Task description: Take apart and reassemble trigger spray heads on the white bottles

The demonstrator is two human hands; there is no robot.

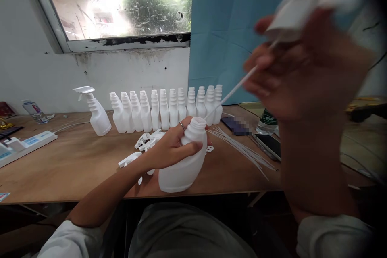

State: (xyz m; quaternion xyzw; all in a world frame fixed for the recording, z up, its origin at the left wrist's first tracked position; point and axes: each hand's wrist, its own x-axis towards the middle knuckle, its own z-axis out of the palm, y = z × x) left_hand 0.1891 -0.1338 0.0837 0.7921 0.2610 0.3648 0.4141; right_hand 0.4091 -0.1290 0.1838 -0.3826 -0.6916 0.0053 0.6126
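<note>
My left hand (pixel 171 145) is closed around the neck of a white plastic bottle (pixel 183 171), tilted slightly with its open mouth up, near the table's front edge. Up at the right, my right hand (pixel 302 68) grips a white trigger spray head (pixel 298 12), blurred by motion. A thin white dip tube (pixel 238 85) slopes down from the head, its lower end close to the bottle's mouth; whether it touches the rim I cannot tell. Loose white trigger parts (pixel 148 141) lie behind my left forearm. Several loose tubes (pixel 242 149) are spread on the table to the bottle's right.
A row of several white bottles without heads (pixel 165 113) stands along the wall. One bottle with a spray head fitted (pixel 99 119) is at their left. Further left is a power strip (pixel 27 147); at right are a phone (pixel 267 145) and a clear drink bottle (pixel 266 123).
</note>
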